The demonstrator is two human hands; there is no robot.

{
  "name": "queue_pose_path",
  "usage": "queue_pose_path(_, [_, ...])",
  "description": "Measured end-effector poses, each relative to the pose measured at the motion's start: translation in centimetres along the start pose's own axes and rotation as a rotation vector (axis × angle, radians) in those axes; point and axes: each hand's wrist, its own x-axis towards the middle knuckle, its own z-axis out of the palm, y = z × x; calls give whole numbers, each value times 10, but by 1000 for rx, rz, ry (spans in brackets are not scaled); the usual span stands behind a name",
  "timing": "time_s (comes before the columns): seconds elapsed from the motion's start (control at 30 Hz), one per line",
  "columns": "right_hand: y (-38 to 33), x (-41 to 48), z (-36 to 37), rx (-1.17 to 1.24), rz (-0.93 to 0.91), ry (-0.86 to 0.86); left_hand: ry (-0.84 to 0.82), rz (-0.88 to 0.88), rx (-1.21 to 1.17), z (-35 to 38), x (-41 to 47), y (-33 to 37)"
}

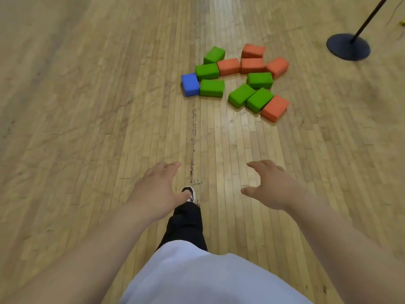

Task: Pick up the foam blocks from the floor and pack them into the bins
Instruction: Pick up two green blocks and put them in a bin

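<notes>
L hand [157, 189] is reaching fwd over the wood floor [87, 128], palm down, fingers loosely straight & a bit spread, holding nothing. Just R of its thumb a shoe [190, 192] is showing on the boards, w/ a black trouser leg [186, 224] behind it & a white shirt [197, 277] filling the bottom centre. A dark scuffed seam [193, 137] is running up the floor from the shoe twd the blocks.

The foam blocks are lying in one loose cluster on the floor, well ahead of both hands, none being touched. At the cluster's L edge a blue block [190, 84] is sitting against two of the green blocks [207, 71]; a third green is lying behind those. Mid-cluster, four orange blocks [252, 65] are bunching along the far side, the L-most touching a green. Three more greens are lying nearer, two side by side, w/ a fifth orange block [275, 108] pressing against the R one at the near R corner.

R hand [271, 187] is hovering level w/ the L hand, palm down, fingers gently curved, thumb sticking out, gripping nothing.

Far R, a dark round stand base [348, 46] is resting on the floor, apart from the blocks, its pole [370, 17] leaning out of the top edge.
</notes>
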Motion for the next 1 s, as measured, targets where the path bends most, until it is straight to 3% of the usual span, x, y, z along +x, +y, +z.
queue_pose_path(0.53, [-68,271,-156,-45,124,14,-98,120,149,-169,331,-14])
queue_pose_path(0.73, [-47,376,-213,-64,117,-16,-140,149,179,-194,444,16])
queue_pose_path(1.0, [11,559,-325,-141,33,-87,-159,28,155,-228,617,86])
